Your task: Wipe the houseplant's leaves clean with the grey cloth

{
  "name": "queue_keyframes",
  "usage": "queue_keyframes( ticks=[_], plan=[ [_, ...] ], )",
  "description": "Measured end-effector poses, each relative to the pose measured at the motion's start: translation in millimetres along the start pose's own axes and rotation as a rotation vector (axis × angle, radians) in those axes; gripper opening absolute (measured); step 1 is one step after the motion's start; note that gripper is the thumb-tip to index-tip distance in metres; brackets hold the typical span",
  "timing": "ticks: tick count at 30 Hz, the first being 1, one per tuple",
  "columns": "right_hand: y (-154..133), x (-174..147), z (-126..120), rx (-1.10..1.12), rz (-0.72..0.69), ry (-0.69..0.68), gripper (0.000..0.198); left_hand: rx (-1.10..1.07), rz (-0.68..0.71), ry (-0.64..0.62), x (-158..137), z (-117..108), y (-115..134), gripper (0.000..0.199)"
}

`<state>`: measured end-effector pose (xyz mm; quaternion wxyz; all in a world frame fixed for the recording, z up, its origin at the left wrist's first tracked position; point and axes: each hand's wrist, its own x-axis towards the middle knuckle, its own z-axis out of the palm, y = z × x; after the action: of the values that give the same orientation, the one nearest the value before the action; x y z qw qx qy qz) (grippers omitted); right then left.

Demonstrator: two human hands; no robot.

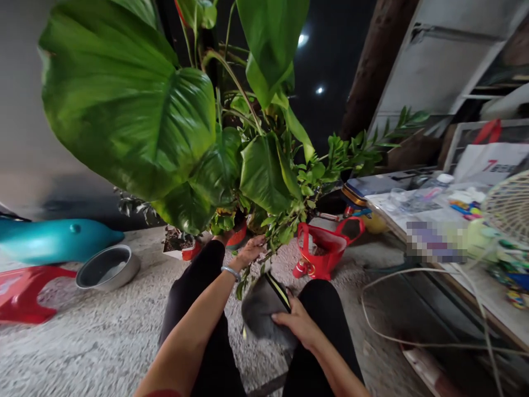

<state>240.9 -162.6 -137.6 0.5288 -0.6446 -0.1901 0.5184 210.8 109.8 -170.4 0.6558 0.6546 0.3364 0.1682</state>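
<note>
Low among the foliage, my left hand (249, 251) wears a light bangle at the wrist. Its fingers close around a thin leafy branch (270, 255) that hangs down from the potted plant; leaves partly hide the fingertips. My right hand (298, 321), between my knees, grips a soft-looking grey cloth item (262, 311) with a black-and-yellow edge, thumb on top; its exact kind is unclear. Above both hands spreads a big-leaved plant (165, 116). Behind my left hand stands an orange-red pot (237, 236), mostly covered by leaves.
A red bag (326, 248) stands right of the branch. Leftward are a metal basin (109, 270), a red stool (25, 292) and a teal plastic object (61, 241). A cluttered table (392, 212) fills the right, with a white cable (372, 314) looping beside it.
</note>
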Motion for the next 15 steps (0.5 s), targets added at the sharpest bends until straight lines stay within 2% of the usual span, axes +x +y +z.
queue_keyframes(
  ticks=[2, 4, 9, 12, 15],
  plan=[
    [25.5, -21.7, -12.1, 0.183, 0.122, 0.089, 0.037, 0.093, 0.003, 0.010, 0.6, 2.5, -0.8, 0.068],
    [38.0, -31.8, -21.7, 0.344, 0.180, 0.178, 0.040, 0.224, 0.053, 0.021, -1.3, 3.6, 0.5, 0.067],
    [36.3, -20.6, -27.7, 0.628, 0.157, 0.318, 0.043, 0.496, 0.188, 0.152, -21.4, -4.1, 12.4, 0.063],
    [37.5, -10.3, -23.6, 0.678, 0.146, 0.335, 0.047, 0.495, 0.171, 0.221, -43.5, -10.7, 16.5, 0.058],
    [33.2, -8.9, -20.9, 0.704, 0.171, 0.265, 0.050, 0.456, 0.105, 0.244, -68.1, -15.6, 11.1, 0.051]
  ],
)
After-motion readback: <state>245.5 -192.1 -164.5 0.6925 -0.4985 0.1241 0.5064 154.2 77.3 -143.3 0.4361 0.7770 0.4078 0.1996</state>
